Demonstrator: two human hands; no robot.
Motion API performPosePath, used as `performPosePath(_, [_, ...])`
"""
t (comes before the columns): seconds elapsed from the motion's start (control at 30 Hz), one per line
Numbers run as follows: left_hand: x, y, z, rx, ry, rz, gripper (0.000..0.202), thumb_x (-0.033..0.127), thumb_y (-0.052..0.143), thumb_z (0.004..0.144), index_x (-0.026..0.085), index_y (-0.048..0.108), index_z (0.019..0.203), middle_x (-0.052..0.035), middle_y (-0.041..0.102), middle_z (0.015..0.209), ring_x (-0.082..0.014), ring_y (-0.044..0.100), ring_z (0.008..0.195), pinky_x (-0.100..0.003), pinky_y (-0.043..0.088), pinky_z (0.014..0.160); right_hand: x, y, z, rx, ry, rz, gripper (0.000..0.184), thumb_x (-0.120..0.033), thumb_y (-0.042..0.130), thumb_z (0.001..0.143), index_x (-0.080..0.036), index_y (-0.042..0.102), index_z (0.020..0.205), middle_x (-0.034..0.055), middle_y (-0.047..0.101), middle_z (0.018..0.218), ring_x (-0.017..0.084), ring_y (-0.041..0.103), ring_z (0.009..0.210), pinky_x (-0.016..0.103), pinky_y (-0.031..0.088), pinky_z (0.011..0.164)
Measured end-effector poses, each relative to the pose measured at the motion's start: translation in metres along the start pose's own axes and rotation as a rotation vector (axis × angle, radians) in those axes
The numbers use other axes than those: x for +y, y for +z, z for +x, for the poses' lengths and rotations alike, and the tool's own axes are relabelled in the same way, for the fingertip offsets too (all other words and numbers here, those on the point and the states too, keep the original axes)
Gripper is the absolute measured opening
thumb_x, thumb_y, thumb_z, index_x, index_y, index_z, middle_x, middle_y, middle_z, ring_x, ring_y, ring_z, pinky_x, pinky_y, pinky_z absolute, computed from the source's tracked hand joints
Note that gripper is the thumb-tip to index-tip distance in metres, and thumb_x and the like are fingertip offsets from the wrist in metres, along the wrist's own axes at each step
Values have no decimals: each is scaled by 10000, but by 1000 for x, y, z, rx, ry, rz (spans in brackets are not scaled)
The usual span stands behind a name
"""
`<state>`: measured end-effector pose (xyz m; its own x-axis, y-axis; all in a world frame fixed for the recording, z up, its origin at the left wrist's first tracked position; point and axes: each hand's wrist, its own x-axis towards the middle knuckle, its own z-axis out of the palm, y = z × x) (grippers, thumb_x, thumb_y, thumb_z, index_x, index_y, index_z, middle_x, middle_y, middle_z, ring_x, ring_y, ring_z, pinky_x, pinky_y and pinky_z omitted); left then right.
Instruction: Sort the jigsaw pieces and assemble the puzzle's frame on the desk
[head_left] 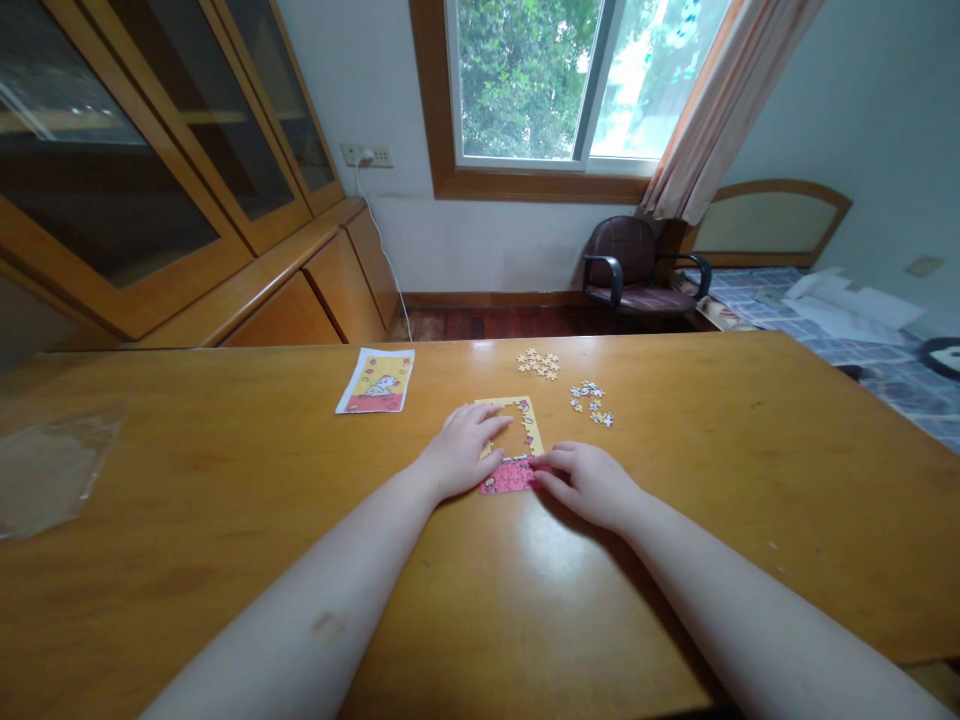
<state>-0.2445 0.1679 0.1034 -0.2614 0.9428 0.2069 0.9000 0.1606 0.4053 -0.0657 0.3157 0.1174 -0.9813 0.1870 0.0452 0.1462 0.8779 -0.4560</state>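
Observation:
A partly assembled jigsaw puzzle (510, 478) lies flat on the table, with a pink lower band, a yellow border and a gap in its middle. My left hand (466, 450) rests over its left side, fingers spread and nothing held. At the puzzle's lower right edge is my right hand (585, 482); its index finger and thumb touch the edge, with a small gap between them. Loose yellow puzzle pieces (538, 364) lie beyond the puzzle, and a second group of pale, patterned pieces (591, 402) lies nearer, to the right.
A picture sheet (377, 381) with a white figure on yellow and pink lies at the left of the wooden table (247, 560). Further left is a clear plastic bag (56, 475). An armchair (637, 265) stands beyond the far edge, beside a bed; glass-door cabinets (150, 150) line the left.

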Motion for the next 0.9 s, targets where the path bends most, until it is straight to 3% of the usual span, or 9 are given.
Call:
performPosePath(0.07, [-3,2,0,-15,-111,50,546,351,558,825,224,460,1347,-119,411,1446,-291,359,1331,-515,243,1121,3,-1,2,51,-18,-25,340,-416,534,880,-224,664,1128,87,662,1013,208,605,922,340,451,853])
performPosePath(0.13, [-6,5,0,-53,-203,91,634,413,543,829,210,374,1406,-133,323,1504,-308,285,1380,-537,193,1132,7,0,3,93,-9,-64,505,-479,569,844,-209,568,1271,117,584,1240,261,526,1126,413,384,987])
performPosePath(0.27, [-9,9,0,-123,-245,139,685,475,476,859,183,291,1450,-136,256,1532,-307,209,1414,-542,135,1141,16,8,6,30,51,-112,755,-586,551,813,-198,370,1435,115,353,1486,318,297,1354,490,237,1106])
performPosePath(0.53, [-7,9,1,-140,-218,167,675,488,472,863,181,312,1443,-145,288,1518,-302,238,1405,-527,139,1141,20,13,7,-14,67,-118,739,-594,534,819,-214,378,1433,100,328,1502,311,260,1379,499,201,1126])
performPosePath(0.9, [-4,6,2,-143,-238,132,683,498,513,825,179,364,1410,-139,327,1503,-317,251,1396,-545,144,1141,15,8,3,-12,55,-150,715,-590,521,827,-190,417,1411,116,359,1483,321,293,1360,490,242,1112])
